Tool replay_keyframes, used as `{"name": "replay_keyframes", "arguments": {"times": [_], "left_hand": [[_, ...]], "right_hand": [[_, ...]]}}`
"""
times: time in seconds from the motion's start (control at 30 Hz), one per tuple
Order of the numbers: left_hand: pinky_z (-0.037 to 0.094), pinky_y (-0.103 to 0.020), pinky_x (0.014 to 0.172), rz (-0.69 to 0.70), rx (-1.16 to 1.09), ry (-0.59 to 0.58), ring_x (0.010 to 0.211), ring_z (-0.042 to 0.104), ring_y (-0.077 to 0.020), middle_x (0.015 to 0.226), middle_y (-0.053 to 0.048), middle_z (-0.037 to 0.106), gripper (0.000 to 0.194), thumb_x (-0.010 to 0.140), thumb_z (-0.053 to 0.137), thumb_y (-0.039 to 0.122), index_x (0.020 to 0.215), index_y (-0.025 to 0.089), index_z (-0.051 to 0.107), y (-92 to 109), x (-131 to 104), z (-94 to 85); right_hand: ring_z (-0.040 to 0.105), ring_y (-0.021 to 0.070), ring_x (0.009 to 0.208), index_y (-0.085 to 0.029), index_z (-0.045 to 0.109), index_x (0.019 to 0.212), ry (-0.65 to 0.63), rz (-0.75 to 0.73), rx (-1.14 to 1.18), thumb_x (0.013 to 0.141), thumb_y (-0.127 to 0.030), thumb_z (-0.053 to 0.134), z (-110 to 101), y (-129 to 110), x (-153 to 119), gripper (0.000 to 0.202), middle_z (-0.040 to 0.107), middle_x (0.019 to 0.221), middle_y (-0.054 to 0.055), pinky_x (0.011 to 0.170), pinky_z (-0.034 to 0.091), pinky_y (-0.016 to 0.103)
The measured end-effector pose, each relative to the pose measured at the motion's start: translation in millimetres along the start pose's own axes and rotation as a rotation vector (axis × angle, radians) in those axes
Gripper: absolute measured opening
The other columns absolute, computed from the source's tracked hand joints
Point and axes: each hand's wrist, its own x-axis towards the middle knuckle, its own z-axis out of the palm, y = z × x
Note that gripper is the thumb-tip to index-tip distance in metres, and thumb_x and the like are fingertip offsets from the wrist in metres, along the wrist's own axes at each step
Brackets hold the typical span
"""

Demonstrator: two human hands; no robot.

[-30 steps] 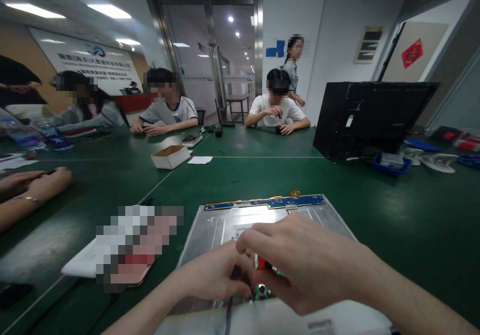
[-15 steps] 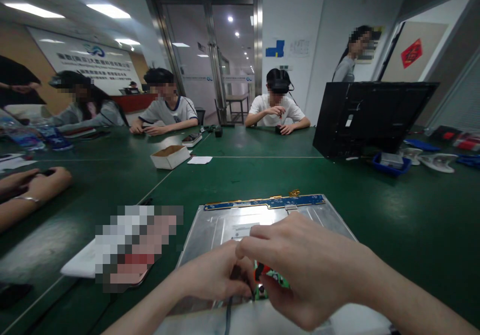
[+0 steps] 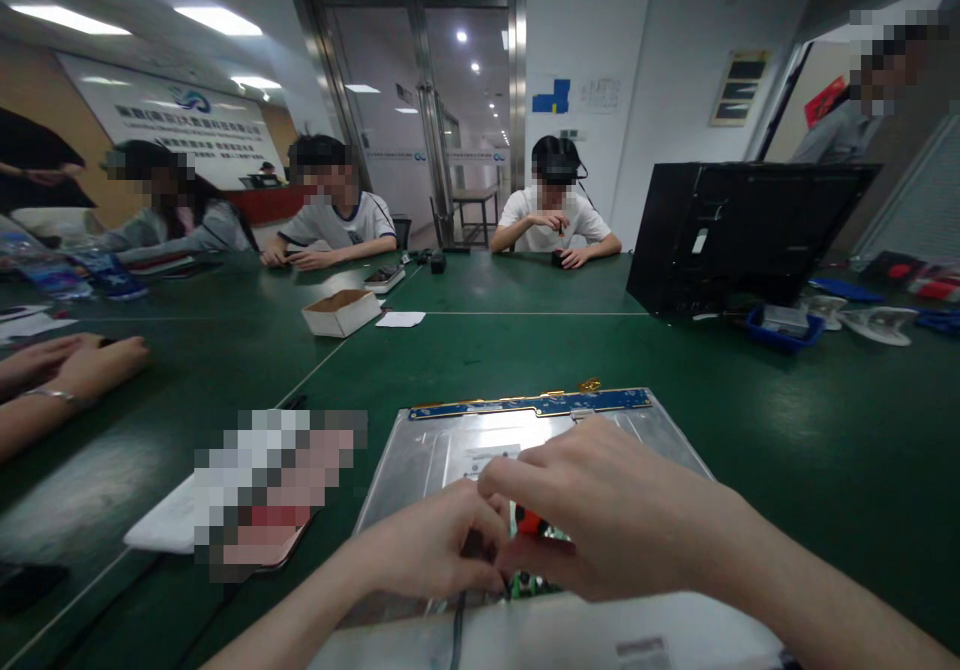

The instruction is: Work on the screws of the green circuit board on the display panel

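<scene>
A flat silver metal panel (image 3: pixel 420 465) lies in front of me, with a blue circuit strip (image 3: pixel 517 407) along its far edge. My right hand (image 3: pixel 600 510) is over the near part, its fingers closed around a red-and-black handle (image 3: pixel 529 521) that looks like a screwdriver's; its shaft and tip are hidden. Below it shows part of a green circuit board (image 3: pixel 529 584). My left hand (image 3: pixel 442 540) touches the board area from the left, fingertips pinched together; what they hold cannot be seen. A dark cable (image 3: pixel 457 630) runs toward me beneath the left hand.
A blurred pale packet and pink object (image 3: pixel 289 520) lie left of the panel. Beyond are a white open box (image 3: pixel 341 313), paper (image 3: pixel 400 319) and a black monitor (image 3: pixel 750 240). Another person's hands (image 3: pixel 97 370) rest at the left; several people sit across the green table (image 3: pixel 480 350).
My right fingers have shifted slightly around the handle, baring more of its red part. My left hand stays nearly still. A person behind the monitor has walked right to the doorway.
</scene>
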Motion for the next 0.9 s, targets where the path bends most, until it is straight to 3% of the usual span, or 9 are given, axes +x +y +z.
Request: {"name": "replay_keyframes", "arguments": {"times": [0.13,0.37,0.57,0.73,0.9], "left_hand": [[0.053,-0.027,0.068,0.012,-0.032,0.024,0.073,0.065,-0.0192,0.083,-0.004,0.072,0.013,0.088,0.072,0.027,0.094,0.017,0.079,2.2,0.8,0.5],[0.056,-0.027,0.068,-0.001,-0.109,0.051,0.074,0.066,-0.0189,0.087,-0.004,0.076,0.017,0.080,0.071,0.021,0.095,0.018,0.079,5.0,0.3,1.9],[0.055,-0.027,0.069,-0.013,-0.039,0.043,0.076,0.067,-0.0197,0.088,-0.004,0.075,0.017,0.084,0.072,0.024,0.097,0.019,0.080,2.0,-0.1,0.7],[0.054,-0.027,0.072,0.010,0.023,0.007,0.081,0.067,-0.0212,0.091,-0.004,0.075,0.021,0.086,0.073,0.024,0.104,0.019,0.080,1.8,0.2,-1.6],[0.052,-0.027,0.068,0.009,0.025,0.003,0.076,0.066,-0.0201,0.087,-0.004,0.074,0.015,0.084,0.072,0.022,0.096,0.017,0.080,-0.1,1.6,-0.4]], "right_hand": [[0.057,0.0135,0.065,-0.021,0.061,0.100,0.009,-0.024,0.024,0.097,-0.039,0.065,0.6,0.9,-0.3,0.019,0.072,0.083,0.000,0.054,0.023,0.028],[0.047,0.0123,0.061,-0.021,0.057,0.100,0.032,-0.095,0.077,0.081,-0.025,0.068,0.2,0.2,-3.0,0.023,0.065,0.087,-0.001,0.049,0.025,0.026],[0.050,0.0119,0.063,-0.021,0.057,0.100,0.018,-0.053,0.038,0.088,-0.023,0.063,-0.3,0.0,-1.3,0.013,0.069,0.088,0.000,0.052,0.025,0.027],[0.051,0.0116,0.060,-0.021,0.059,0.096,0.011,-0.015,0.006,0.095,-0.030,0.063,2.1,-0.2,0.9,0.010,0.071,0.078,-0.001,0.053,0.022,0.028],[0.052,0.0125,0.061,-0.021,0.059,0.099,0.015,-0.021,0.031,0.094,-0.030,0.063,0.7,0.5,-0.1,0.011,0.070,0.080,-0.001,0.053,0.023,0.027]]}}
